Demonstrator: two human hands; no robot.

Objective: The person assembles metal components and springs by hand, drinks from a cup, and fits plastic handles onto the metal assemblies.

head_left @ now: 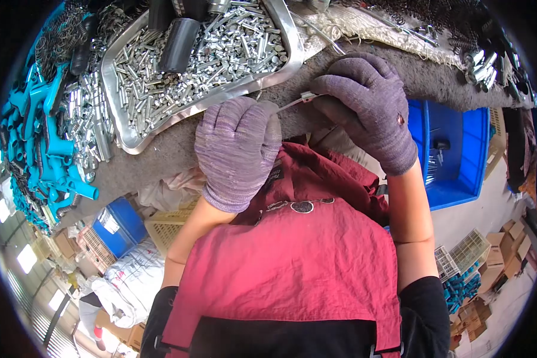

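Observation:
Both my hands wear purple-grey knit gloves and meet over the near edge of the workbench. A thin metal rod (290,105) with a small silvery fitting (308,96) spans the gap between them. My left hand (238,152) is closed around the rod's left end, its fingers curled away from view. At the fitting end, my right hand (367,110) pinches with thumb and forefinger; a small hole shows in that glove. Just beyond my left hand lies a metal tray (203,106) full of small silvery pins, with a black cylindrical piece (180,45) on top.
Teal plastic handles (42,137) pile up at the left beside metal tubes (89,119). Springs (453,24) and shiny metal parts (482,68) lie at the back right. A blue bin (453,155) stands below the bench at right, and cardboard boxes (501,256) sit on the floor.

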